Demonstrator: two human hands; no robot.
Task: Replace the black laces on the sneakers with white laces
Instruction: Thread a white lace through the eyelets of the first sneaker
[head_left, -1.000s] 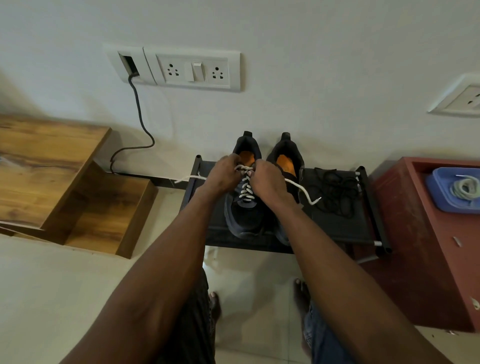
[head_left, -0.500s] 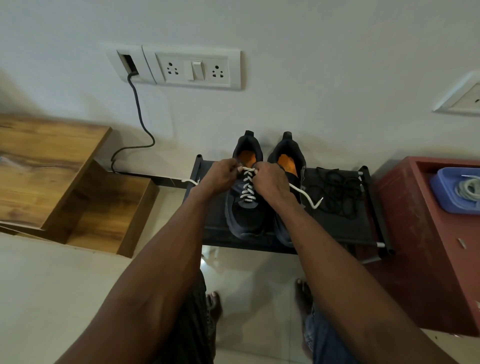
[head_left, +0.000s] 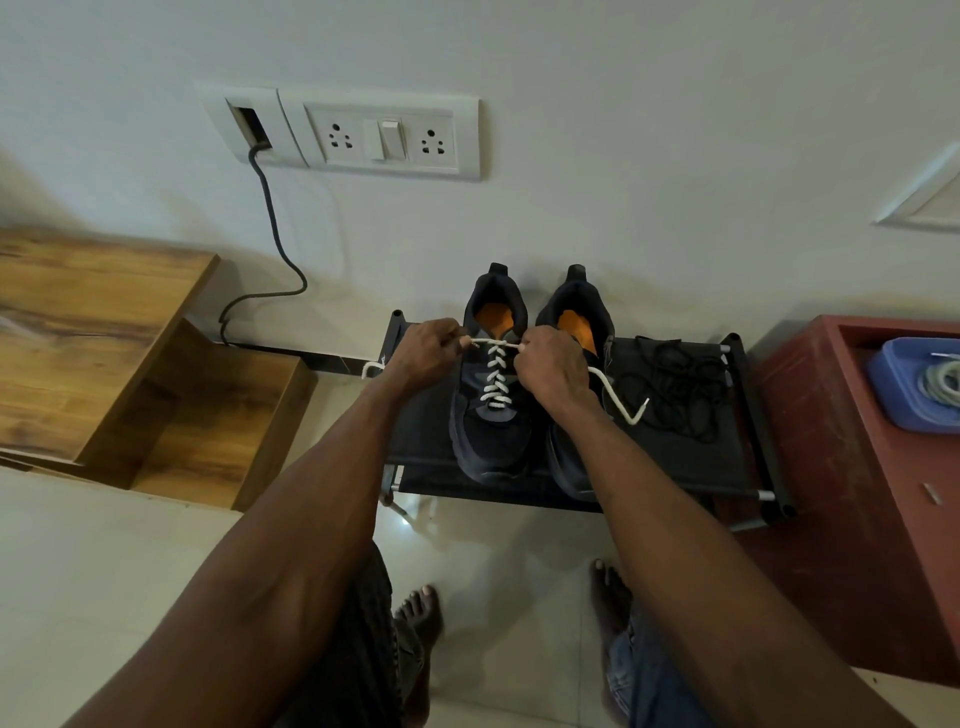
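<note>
Both hands have drawn apart, the left hand (head_left: 423, 353) and right hand (head_left: 553, 366) each pinching the white lace (head_left: 496, 371) threaded up the left sneaker (head_left: 491, 431); the right sneaker (head_left: 576, 312) beside them looks unlaced, black laces (head_left: 675, 384) discarded right.

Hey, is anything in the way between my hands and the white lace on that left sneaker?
Nothing visible is. The left hand and the right hand each already grip the white lace at the top of the left sneaker. The loose black laces lie apart on the rack, to the right of both shoes.
</note>
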